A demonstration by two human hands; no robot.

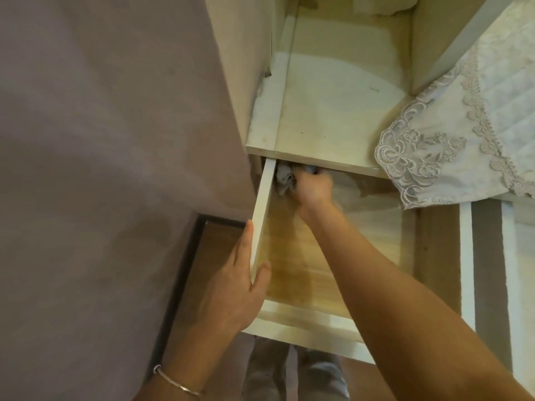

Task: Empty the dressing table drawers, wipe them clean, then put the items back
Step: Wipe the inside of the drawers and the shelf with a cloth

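A thin silver bangle [176, 384] circles the left wrist; both forearms [405, 285] are bare, above pale grey trousers [266, 369].

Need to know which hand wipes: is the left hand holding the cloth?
No, the left hand grips the drawer side wall; the right hand holds the cloth.

Blurred right hand [314, 188], half-hidden cloth [285, 178].
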